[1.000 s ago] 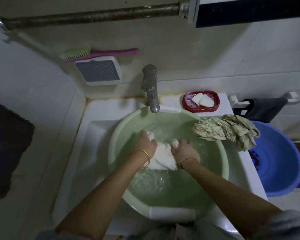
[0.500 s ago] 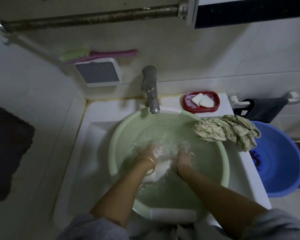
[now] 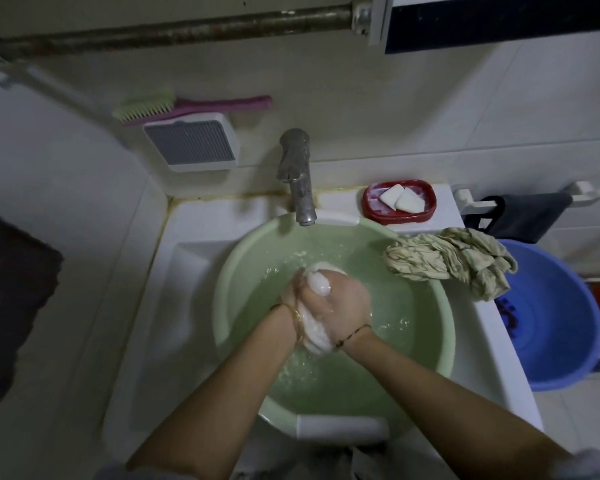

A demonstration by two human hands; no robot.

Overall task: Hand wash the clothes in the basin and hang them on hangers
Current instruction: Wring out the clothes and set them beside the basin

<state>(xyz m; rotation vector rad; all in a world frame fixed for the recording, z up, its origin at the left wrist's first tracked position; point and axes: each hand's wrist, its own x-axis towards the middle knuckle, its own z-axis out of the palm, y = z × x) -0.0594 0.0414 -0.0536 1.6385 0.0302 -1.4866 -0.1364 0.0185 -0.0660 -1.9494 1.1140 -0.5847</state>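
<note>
White cloth [image 3: 314, 336] is bunched up over the soapy water in the green basin [image 3: 222, 306], squeezed tight between the left hand [image 3: 291, 292] and the right hand [image 3: 340, 306]. The basin sits in a white sink [image 3: 187, 258] under a metal tap [image 3: 297, 174], by a tiled wall. A crumpled tan cloth [image 3: 454, 258] lies on the basin's rim, soap sits in a red dish [image 3: 399, 202], and a blue tub [image 3: 551, 313] stands beside the sink.

Dim room, pale tiled wall [image 3: 430, 109], rusty pipe [image 3: 174, 32].
</note>
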